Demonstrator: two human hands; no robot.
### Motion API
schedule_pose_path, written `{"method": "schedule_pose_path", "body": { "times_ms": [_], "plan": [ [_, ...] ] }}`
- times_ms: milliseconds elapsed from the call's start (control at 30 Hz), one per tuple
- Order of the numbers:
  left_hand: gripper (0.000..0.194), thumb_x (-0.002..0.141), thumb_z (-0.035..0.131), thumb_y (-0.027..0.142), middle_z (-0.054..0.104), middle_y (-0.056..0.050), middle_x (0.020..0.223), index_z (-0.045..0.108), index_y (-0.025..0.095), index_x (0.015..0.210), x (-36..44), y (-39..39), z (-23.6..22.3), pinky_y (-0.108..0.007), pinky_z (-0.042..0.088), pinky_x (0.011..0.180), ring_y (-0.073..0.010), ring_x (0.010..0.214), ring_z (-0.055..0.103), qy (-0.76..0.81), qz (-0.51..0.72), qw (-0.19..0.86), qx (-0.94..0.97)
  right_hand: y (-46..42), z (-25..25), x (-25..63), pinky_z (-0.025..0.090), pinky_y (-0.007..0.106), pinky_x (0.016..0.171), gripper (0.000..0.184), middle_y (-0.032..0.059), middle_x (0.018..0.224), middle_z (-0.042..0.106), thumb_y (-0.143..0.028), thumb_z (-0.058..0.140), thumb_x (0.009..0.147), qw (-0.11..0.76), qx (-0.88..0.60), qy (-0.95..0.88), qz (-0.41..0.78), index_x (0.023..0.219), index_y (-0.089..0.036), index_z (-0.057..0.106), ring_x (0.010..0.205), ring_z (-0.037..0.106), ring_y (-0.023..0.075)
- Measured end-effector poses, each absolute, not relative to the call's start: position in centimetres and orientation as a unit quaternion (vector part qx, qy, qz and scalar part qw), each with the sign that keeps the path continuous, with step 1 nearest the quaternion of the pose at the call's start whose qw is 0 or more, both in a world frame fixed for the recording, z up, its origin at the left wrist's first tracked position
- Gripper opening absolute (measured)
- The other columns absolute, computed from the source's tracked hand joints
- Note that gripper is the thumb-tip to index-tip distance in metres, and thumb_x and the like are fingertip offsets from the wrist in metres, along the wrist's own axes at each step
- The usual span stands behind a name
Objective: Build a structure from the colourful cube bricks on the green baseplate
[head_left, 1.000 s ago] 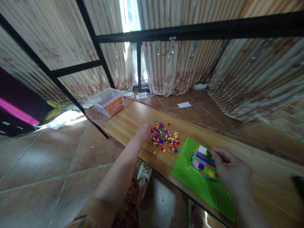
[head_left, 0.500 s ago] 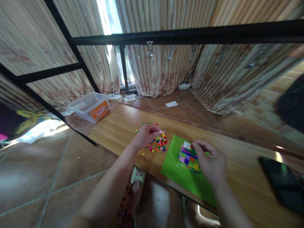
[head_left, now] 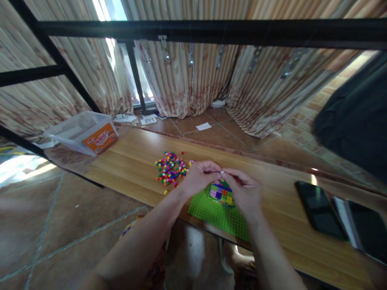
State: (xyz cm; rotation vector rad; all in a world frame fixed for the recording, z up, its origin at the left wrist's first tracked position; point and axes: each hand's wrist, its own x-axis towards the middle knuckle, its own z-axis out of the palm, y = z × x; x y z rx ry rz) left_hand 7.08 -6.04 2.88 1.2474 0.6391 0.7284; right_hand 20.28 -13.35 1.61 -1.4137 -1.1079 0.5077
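A small white toy brick point(head_left: 222, 172) shows between the fingertips of my two hands. My left hand point(head_left: 202, 175) comes in from the left, thumb and fingers closed at the brick. My right hand point(head_left: 245, 191) pinches at the same brick from the right. Below them, a block of multicoloured bricks point(head_left: 222, 194) stands on a green studded baseplate point(head_left: 216, 215); the hands hide its back and right parts. Left of my left hand lies a loose pile of small coloured bricks point(head_left: 172, 169).
A clear plastic bin point(head_left: 81, 129) with an orange label stands at the table's left end. A black phone point(head_left: 320, 209) and another dark flat item point(head_left: 367, 227) lie at the right. At upper right is a dark shape point(head_left: 356, 117). The wooden table point(head_left: 136, 149) is narrow.
My left hand has moved right, from the brick pile to my right hand above the block. A white brick is now between their fingertips. The view has shifted right.
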Motion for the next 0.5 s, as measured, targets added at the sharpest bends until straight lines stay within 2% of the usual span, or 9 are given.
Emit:
{"method": "schedule_pose_path", "body": {
  "times_ms": [167, 300, 400, 500],
  "plan": [
    [0.01, 0.077, 0.065, 0.019, 0.069, -0.003, 0.076, 0.067, 0.013, 0.084, 7.5, -5.2, 1.6, -0.023, 0.051, 0.068, -0.0106, 0.067, 0.062, 0.349, 0.358, 0.6, 0.625, -13.3, 1.3, 22.3, 0.056, 0.037, 0.077, 0.023, 0.0056, 0.085, 0.076, -0.043, 0.07, 0.073, 0.589, -0.657, -0.44, 0.166, 0.079, -0.022, 0.077, 0.079, 0.069, 0.0213],
    [0.016, 0.081, 0.058, 0.017, 0.073, -0.006, 0.088, 0.071, 0.013, 0.089, 7.5, -4.2, 0.5, -0.027, 0.053, 0.08, -0.0149, 0.083, 0.066, 0.425, 0.343, 0.48, 0.687, -13.1, 0.3, 23.8, 0.054, 0.038, 0.079, 0.023, 0.0058, 0.087, 0.076, -0.042, 0.07, 0.073, 0.545, -0.699, -0.43, 0.172, 0.08, -0.021, 0.077, 0.082, 0.07, 0.0224],
    [0.021, 0.083, 0.055, 0.019, 0.074, -0.007, 0.093, 0.072, 0.014, 0.095, 7.7, -3.9, 0.1, -0.029, 0.052, 0.085, -0.0168, 0.09, 0.067, 0.439, 0.314, 0.463, 0.703, -12.8, -0.3, 23.8, 0.053, 0.037, 0.081, 0.024, 0.0062, 0.089, 0.076, -0.044, 0.069, 0.073, 0.517, -0.697, -0.459, 0.193, 0.08, -0.022, 0.077, 0.084, 0.069, 0.0228],
    [0.024, 0.085, 0.054, 0.021, 0.075, -0.008, 0.098, 0.072, 0.013, 0.099, 8.4, -3.9, -0.2, -0.029, 0.052, 0.087, -0.0171, 0.093, 0.067, 0.414, 0.311, 0.492, 0.7, -12.6, -0.7, 23.6, 0.052, 0.037, 0.083, 0.026, 0.0064, 0.089, 0.076, -0.045, 0.07, 0.073, 0.502, -0.691, -0.48, 0.201, 0.079, -0.022, 0.077, 0.086, 0.069, 0.0228]
  ]
}}
